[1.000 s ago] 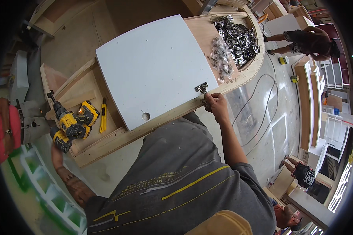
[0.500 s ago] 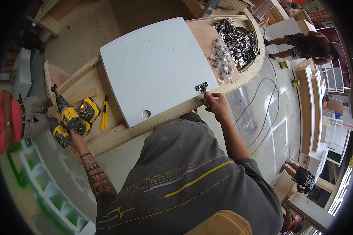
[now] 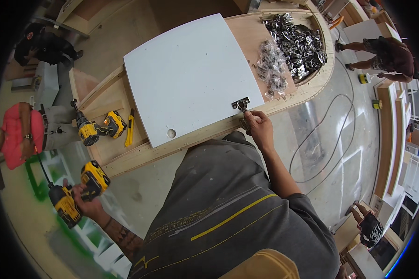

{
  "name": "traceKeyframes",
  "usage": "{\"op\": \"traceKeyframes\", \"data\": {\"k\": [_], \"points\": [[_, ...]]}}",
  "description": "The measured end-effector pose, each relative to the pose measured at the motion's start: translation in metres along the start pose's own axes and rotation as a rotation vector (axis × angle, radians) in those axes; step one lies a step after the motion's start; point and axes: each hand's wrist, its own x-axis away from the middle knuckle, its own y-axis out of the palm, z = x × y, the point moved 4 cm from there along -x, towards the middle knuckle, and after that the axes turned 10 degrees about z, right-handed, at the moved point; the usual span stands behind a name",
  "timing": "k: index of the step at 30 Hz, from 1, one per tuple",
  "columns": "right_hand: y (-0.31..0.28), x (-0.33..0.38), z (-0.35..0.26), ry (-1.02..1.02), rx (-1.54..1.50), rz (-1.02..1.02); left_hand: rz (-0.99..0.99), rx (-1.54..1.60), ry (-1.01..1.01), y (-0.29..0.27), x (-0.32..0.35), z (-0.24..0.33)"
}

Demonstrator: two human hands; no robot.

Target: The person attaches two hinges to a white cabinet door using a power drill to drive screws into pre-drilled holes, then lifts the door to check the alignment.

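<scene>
Left hand [image 3: 86, 200]: fingers closed around the handle of a yellow-and-black driver [image 3: 65, 204], left of the white panel [image 3: 191, 79] and on its near side.
Driver hazard: possible knock or snag, from the long bit [image 3: 44, 167] swung round one-handed; seemingly aimed toward a co-worker in a coral top [image 3: 24, 132], true gap not discernible.
Right hand [image 3: 260, 128]: fingers narrowed to a pinch at the near end of a metal hinge [image 3: 240, 103]; anything further in the palm not discernible.
Hinge position: on the white panel, at its near right corner.
Hinge hazard: possible skewing out of line, from uneven finger pressure or a bump.
Panel hazard: possible scratching of the white face, from specks on it or a dropped tool.
Knife hazard: possible cut from the yellow utility knife [image 3: 130, 128] in a blind reach; blade state not discernible.
Left bay of the table [image 3: 111, 149]: just left of the white panel, wood-walled; containing the knife and a second yellow-and-black power tool [image 3: 91, 132].
Clear plastic bag [image 3: 271, 69]: just right of the white panel; metal pieces inside.
Rounded bin [image 3: 329, 42]: beyond the bag, right of the white panel; heaped with shiny metal fittings [image 3: 302, 51].
Floor cans [image 3: 364, 79]: well apart, farther right of the white panel; contents not discernible.
</scene>
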Motion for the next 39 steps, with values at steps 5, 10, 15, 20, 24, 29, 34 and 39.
{"op": "traceKeyframes", "data": {"k": [5, 10, 15, 20, 24, 29, 34, 39], "points": [[-0.004, -0.001, 0.002, -0.046, 0.056, -0.043, -0.264, -0.025, -0.055, 0.062, 0.075, 0.028], [-0.008, -0.007, 0.013, -0.225, 0.161, -0.016, -0.388, -0.269, -0.306, 0.148, 0.134, 0.016], [-0.016, -0.003, -0.003, -0.242, 0.237, -0.003, -0.683, -0.560, -0.379, 0.205, 0.175, -0.001], [-0.019, -0.005, -0.006, -0.067, 0.235, -0.083, -1.050, -0.791, -0.277, 0.257, 0.184, -0.004], [-0.017, -0.003, 0.002, -0.193, 0.165, -0.020, -1.190, -0.845, -0.214, 0.272, 0.188, -0.004], [-0.014, -0.004, 0.007, -0.190, 0.146, 0.001, -1.300, -0.841, 0.009, 0.312, 0.187, 0.011], [-0.015, -0.004, 0.006, -0.188, 0.118, 0.006, -1.391, -0.914, -0.001, 0.333, 0.181, 0.026], [-0.016, -0.003, 0.002, -0.107, 0.082, -0.019, -1.444, -0.983, -0.028, 0.358, 0.181, 0.035]]}}
